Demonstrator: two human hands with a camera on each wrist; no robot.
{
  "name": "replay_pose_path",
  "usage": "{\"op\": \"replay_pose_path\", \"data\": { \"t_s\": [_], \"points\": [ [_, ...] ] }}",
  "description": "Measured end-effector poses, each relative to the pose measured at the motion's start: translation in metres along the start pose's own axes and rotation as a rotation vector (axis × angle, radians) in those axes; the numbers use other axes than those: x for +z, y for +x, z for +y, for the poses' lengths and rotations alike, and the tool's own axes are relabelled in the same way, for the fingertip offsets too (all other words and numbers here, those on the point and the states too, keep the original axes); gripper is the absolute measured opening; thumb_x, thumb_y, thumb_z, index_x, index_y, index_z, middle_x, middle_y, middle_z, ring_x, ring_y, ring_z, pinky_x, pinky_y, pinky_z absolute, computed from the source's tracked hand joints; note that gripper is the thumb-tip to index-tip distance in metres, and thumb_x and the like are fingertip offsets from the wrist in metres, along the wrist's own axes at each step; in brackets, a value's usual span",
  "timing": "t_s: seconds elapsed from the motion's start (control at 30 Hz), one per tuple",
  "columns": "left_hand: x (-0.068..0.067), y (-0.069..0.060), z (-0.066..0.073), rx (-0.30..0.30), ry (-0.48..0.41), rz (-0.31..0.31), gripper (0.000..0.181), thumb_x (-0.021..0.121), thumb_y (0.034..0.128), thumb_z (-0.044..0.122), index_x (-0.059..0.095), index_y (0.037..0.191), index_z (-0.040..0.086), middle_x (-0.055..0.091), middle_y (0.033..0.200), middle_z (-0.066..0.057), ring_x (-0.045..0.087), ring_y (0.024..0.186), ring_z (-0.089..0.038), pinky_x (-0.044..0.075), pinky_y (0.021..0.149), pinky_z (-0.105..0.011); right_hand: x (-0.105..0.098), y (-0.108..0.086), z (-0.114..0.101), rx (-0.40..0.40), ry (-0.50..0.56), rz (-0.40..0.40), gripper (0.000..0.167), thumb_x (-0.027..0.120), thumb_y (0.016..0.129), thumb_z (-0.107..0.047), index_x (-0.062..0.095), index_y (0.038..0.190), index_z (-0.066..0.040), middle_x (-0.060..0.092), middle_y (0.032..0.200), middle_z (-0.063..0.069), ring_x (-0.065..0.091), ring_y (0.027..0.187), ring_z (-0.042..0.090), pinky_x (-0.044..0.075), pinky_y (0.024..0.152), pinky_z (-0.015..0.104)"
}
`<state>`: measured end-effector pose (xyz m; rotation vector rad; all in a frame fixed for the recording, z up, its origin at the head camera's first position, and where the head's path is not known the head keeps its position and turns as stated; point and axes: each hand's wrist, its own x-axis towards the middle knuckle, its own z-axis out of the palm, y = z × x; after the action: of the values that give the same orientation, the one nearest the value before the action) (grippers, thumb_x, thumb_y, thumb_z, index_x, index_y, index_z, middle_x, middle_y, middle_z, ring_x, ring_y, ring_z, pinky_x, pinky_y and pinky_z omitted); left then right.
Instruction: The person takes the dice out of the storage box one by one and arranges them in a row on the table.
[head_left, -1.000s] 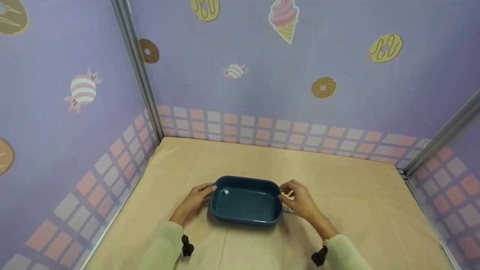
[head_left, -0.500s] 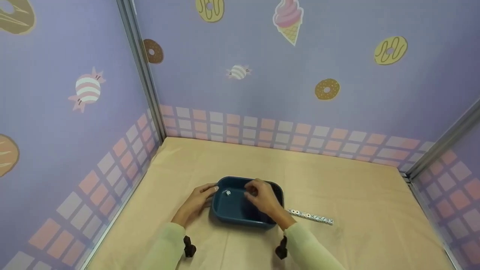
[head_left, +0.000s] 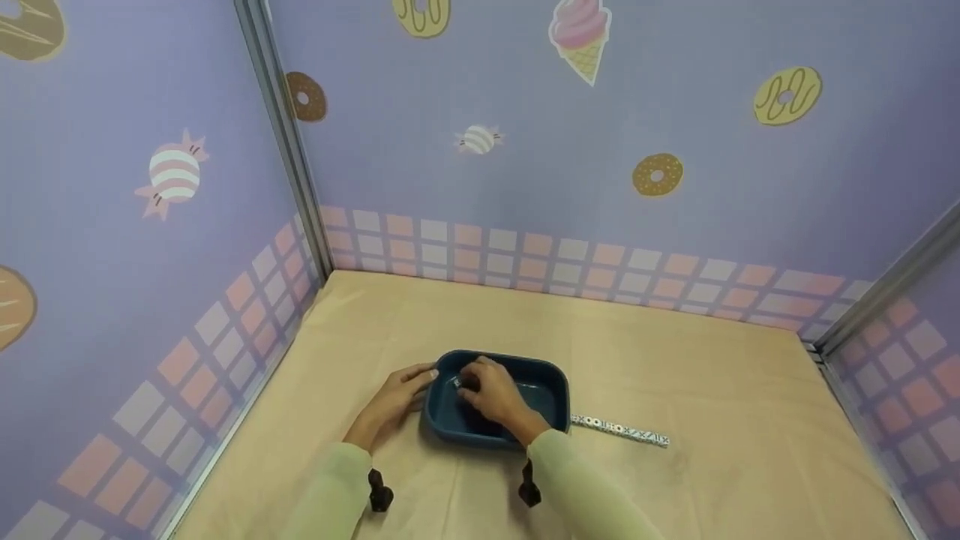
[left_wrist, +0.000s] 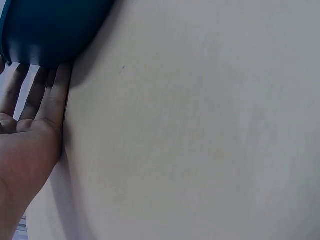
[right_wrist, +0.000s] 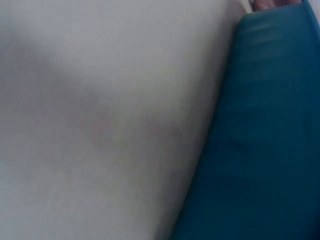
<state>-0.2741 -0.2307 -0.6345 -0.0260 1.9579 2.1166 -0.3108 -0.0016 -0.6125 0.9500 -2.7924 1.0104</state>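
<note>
A dark blue rectangular dish (head_left: 551, 426) sits on the table. My left hand (head_left: 396, 394) holds its left end, thumb at the rim and straight fingers along the outer wall, as the left wrist view shows. My right hand (head_left: 491, 390) is inside the dish with bent fingers, its fingertips beside a small white die (head_left: 457, 382) near the left end. The fingers partly hide the die, and no firm hold on it shows. To the right of the dish lies a straight row of small white cubes (head_left: 621, 430) with dark marks.
A beige cloth (head_left: 675, 367) covers the table. Purple wall panels with sweets printed on them stand at the back (head_left: 420, 172), left and right. The right wrist view shows mainly the dish's outer wall (right_wrist: 260, 130) and the cloth.
My right hand has moved left from the dish's right end, over the dish, to the die at its left end. The row of cubes has come into full view. My left hand stays put.
</note>
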Motion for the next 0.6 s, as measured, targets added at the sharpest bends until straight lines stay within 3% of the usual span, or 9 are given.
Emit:
{"op": "replay_pose_path", "data": {
  "t_s": [0.33, 0.6],
  "points": [
    [0.0006, -0.0004, 0.0003, 0.012, -0.019, 0.013, 0.058, 0.069, 0.1052, 0.038, 0.057, 0.153, 0.008, 0.06, 0.149, -0.017, 0.063, 0.133, -0.033, 0.057, 0.101, -0.037, 0.008, 0.0038, 0.0007, -0.019, -0.073, -0.028, 0.018, 0.078, 0.095, -0.007, 0.077, 0.113, -0.005, 0.067, 0.108, 0.005, 0.064, 0.102, 0.02, 0.057, 0.095, 0.041],
    [-0.0013, 0.0, -0.0002, 0.011, -0.019, 0.008, 0.056, 0.067, 0.1066, 0.037, 0.056, 0.152, 0.005, 0.06, 0.149, -0.019, 0.064, 0.131, -0.033, 0.057, 0.101, -0.039, 0.0061, 0.0043, 0.0032, -0.004, -0.014, -0.085, 0.007, 0.079, 0.096, -0.007, 0.073, 0.101, -0.007, 0.066, 0.099, 0.002, 0.065, 0.091, 0.016, 0.059, 0.084, 0.036]
  ]
}}
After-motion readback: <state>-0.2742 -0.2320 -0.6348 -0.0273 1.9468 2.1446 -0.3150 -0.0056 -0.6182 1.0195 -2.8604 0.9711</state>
